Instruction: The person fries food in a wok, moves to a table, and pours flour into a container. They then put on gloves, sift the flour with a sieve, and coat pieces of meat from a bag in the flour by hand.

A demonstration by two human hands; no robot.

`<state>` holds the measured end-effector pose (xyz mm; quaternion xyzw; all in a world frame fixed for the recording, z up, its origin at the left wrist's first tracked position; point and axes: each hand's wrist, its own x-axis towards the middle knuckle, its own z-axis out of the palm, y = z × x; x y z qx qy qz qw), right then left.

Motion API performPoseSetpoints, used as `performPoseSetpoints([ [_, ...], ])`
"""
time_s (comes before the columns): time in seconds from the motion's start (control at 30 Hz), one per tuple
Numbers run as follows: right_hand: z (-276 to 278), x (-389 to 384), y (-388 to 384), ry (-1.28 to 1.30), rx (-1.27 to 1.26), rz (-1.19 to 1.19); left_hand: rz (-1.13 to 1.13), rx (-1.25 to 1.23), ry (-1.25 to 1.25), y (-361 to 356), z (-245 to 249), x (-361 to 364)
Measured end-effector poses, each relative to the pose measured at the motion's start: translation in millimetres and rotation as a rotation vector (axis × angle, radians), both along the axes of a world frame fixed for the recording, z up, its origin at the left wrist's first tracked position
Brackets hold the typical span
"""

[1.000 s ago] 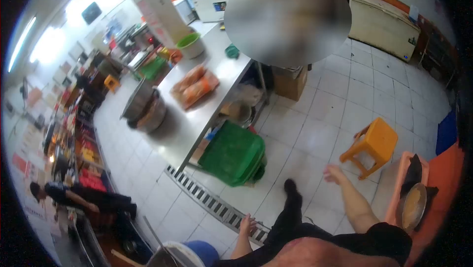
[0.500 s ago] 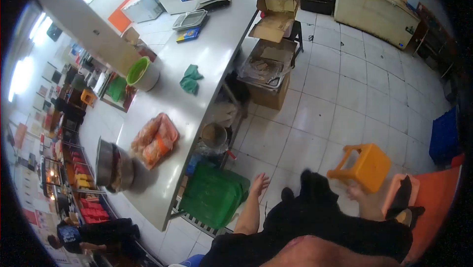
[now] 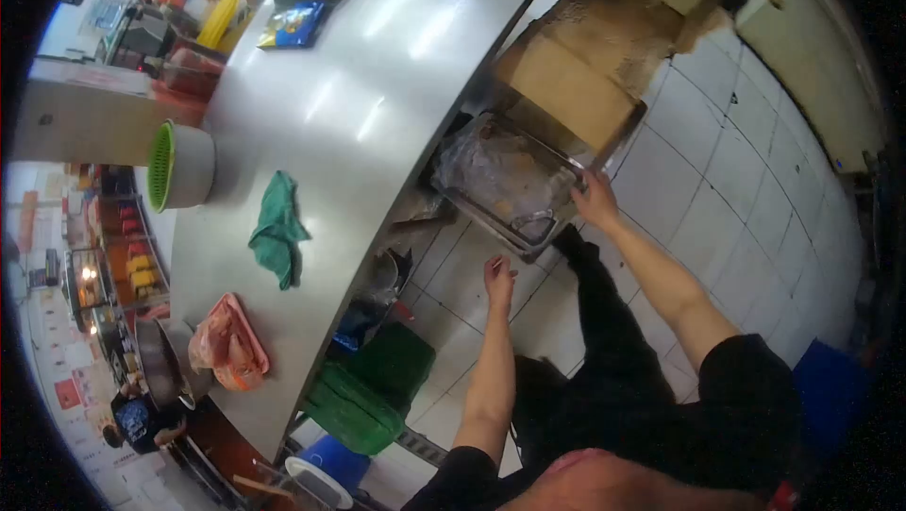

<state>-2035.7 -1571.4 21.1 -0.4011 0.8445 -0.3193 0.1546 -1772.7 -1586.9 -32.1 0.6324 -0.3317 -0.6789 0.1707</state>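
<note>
A rectangular metal tray (image 3: 505, 235) lined with clear plastic (image 3: 486, 167) lies beside the table, with some pale brown stuff inside. My right hand (image 3: 595, 198) is at the tray's right rim, with its fingers closed on the edge. Short of the tray's near corner hangs my left hand (image 3: 499, 275); its fingers are loosely bent and apart, and I see nothing held in them. Just beyond the tray, an opened cardboard box (image 3: 566, 86) has its flap hanging over the far end.
The long steel table (image 3: 377, 124) on the left carries a green cloth (image 3: 278, 228), bagged raw meat on a pink tray (image 3: 247, 332), a white bucket with a green basket (image 3: 189, 167) and metal pots (image 3: 159, 365). Green crates (image 3: 363, 393) stand under its near edge.
I have come forward to the tray and cardboard box. My right hand has gone from near the yellow stool to the tray's rim. The left has moved closer to the tray.
</note>
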Motion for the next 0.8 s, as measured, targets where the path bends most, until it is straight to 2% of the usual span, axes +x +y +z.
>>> performPoseSetpoints([
  [0.1,-43,-48,-78,-0.108,0.138,0.100,0.078,-0.082,-0.097,-19,-35,-37],
  [0.13,-54,-61,-94,-0.058,0.267,0.212,0.139,-0.097,-0.137,-27,-26,-51],
  [0.2,-93,-67,-111,0.017,0.314,0.288,0.278,-0.099,-0.188,-34,-13,-70],
  [0.3,-68,-63,-123,0.022,0.341,0.394,0.389,-0.081,-0.126,-25,-41,-62],
  [0.37,-58,-59,-126,-0.012,0.385,0.387,0.356,-0.080,-0.211,-24,-40,-63],
  [0.43,-79,-59,-120,-0.050,0.436,0.368,0.416,-0.112,-0.162,-26,-32,-68],
  [0.5,-107,-62,-110,-0.350,0.305,0.309,0.373,-0.068,-0.217,-24,-28,-66],
  [0.57,-111,-61,-102,-0.357,0.284,0.376,0.391,-0.129,-0.137,-19,-32,-61],
  [0.6,-104,-60,-103,-0.356,0.245,0.432,0.359,-0.107,-0.007,-13,-36,-55],
  [0.63,-95,-56,-105,-0.358,0.254,0.450,0.377,-0.102,-0.012,-9,-33,-54],
  [0.7,-74,-46,-105,-0.454,0.508,0.421,0.679,0.101,0.251,-2,-21,-59],
  [0.73,-63,-41,-105,-0.451,0.516,0.442,0.775,0.154,0.282,-2,-9,-62],
  [0.8,-45,-28,-103,-0.568,0.467,0.434,0.780,0.129,0.242,14,-9,-55],
])
